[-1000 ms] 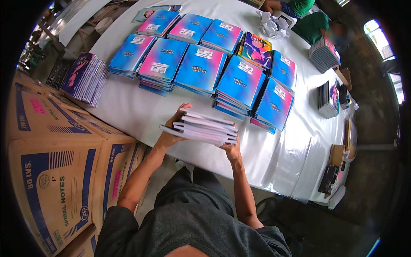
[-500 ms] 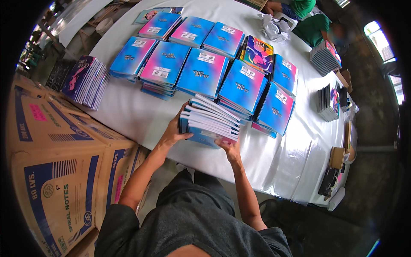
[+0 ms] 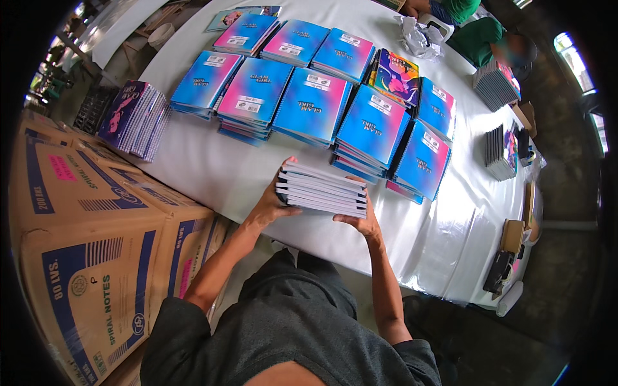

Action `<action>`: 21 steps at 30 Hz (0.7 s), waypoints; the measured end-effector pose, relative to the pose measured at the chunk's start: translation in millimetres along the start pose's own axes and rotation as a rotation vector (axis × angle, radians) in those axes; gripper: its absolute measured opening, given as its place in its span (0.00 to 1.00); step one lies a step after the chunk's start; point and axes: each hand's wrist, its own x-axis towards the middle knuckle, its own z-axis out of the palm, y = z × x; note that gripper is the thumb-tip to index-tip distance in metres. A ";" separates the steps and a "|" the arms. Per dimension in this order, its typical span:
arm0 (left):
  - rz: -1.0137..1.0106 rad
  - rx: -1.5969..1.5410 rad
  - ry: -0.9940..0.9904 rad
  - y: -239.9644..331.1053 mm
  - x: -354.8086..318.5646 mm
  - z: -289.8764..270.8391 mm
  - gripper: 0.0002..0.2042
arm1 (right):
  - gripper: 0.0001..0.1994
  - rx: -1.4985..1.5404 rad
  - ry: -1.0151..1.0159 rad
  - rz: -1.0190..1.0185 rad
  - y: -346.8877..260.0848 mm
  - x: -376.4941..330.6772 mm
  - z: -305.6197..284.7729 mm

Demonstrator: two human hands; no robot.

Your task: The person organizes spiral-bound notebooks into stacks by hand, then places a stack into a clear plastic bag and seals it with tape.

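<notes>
I hold a stack of spiral notebooks edge-on above the near side of a table with a white cloth. My left hand grips the stack's left end. My right hand supports its lower right corner. The white page edges face me. Just beyond the stack lie several piles of blue and pink notebooks laid out in rows on the cloth.
Large cardboard boxes stand at my left. A pile of purple notebooks sits on the table's left end. Another person in green is at the far side. Dark notebook stacks and small boxes line the right edge.
The stack tilted up showing its blue covers half a second ago; now it is level again, page edges toward me, held slightly nearer the table's front.
</notes>
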 end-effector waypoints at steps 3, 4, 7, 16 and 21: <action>-0.055 -0.056 0.000 -14.0 -2.9 7.5 0.60 | 0.47 0.049 0.080 0.062 23.3 -14.0 6.4; -0.052 -0.063 0.022 -17.7 -4.3 15.9 0.60 | 0.47 0.056 0.125 0.076 30.7 -20.3 9.8; -0.049 -0.004 0.033 -17.0 -6.8 18.9 0.61 | 0.47 0.047 0.106 0.087 32.0 -20.5 10.2; -0.266 0.348 -0.137 6.6 -7.5 -25.0 0.48 | 0.48 -0.025 0.107 0.020 14.5 -23.5 8.6; -0.273 0.341 -0.041 5.4 -19.0 -21.5 0.43 | 0.46 -0.048 0.082 0.067 8.3 -23.9 3.7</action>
